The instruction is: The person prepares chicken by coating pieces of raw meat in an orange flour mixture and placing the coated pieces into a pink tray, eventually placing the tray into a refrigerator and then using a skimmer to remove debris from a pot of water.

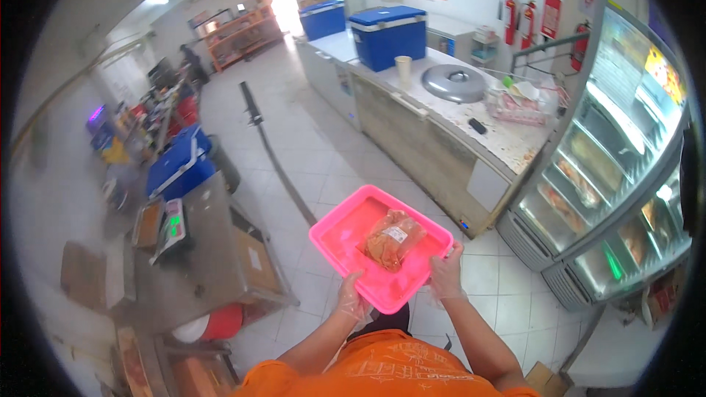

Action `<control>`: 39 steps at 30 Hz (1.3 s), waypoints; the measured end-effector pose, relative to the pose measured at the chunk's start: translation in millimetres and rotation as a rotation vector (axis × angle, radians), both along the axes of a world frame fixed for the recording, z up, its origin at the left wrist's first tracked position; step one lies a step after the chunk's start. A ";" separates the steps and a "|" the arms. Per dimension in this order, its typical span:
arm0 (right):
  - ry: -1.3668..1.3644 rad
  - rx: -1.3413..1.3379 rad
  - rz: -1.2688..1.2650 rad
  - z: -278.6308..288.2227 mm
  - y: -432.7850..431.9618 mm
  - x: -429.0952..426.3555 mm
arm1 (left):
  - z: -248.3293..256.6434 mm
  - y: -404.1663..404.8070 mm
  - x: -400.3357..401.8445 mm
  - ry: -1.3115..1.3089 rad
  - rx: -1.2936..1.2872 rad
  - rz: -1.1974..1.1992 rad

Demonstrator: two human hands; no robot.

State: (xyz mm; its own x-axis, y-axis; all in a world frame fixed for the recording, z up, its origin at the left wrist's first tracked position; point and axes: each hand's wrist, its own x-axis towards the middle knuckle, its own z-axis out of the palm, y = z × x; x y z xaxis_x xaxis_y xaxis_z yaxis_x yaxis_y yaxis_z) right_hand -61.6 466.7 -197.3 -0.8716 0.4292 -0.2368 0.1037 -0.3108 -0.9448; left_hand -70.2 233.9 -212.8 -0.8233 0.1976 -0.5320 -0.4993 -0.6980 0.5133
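A bright pink plastic tray (342, 234) is held level in front of my body, above the tiled floor. My left hand (353, 298), in a clear disposable glove, grips its near left edge with the thumb over the rim. On the right side, my gloved right hand (448, 273) grips the tray's rim near a corner. Inside the tray lies a clear plastic bag of orange-red food (389, 253), which looks like marinated meat. The bag bears a white printed label (394, 234). The fingers beneath the tray are hidden.
To the left stands a metal table (193, 281) with a digital scale (172, 226) and a blue cooler box (182, 168). Ahead right, a chest freezer (430, 132) carries a blue cooler (389, 38) and a metal lid (453, 82). Glass-door display refrigerators (595, 160) stand at right.
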 end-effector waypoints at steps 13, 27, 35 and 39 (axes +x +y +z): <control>-0.234 0.591 -0.364 130.3 335.0 -188.2 | 69.5 100.0 -242.9 0.023 0.048 -0.258; -0.114 0.343 -0.651 158.6 611.8 -298.8 | 27.0 96.5 -335.4 0.105 -0.117 -0.320; -0.037 0.797 -0.562 126.7 573.9 -221.7 | 74.5 192.8 -356.3 0.149 0.207 -0.562; -0.190 0.758 -0.514 135.3 454.5 -138.2 | 111.5 270.2 -363.3 0.106 0.158 -0.615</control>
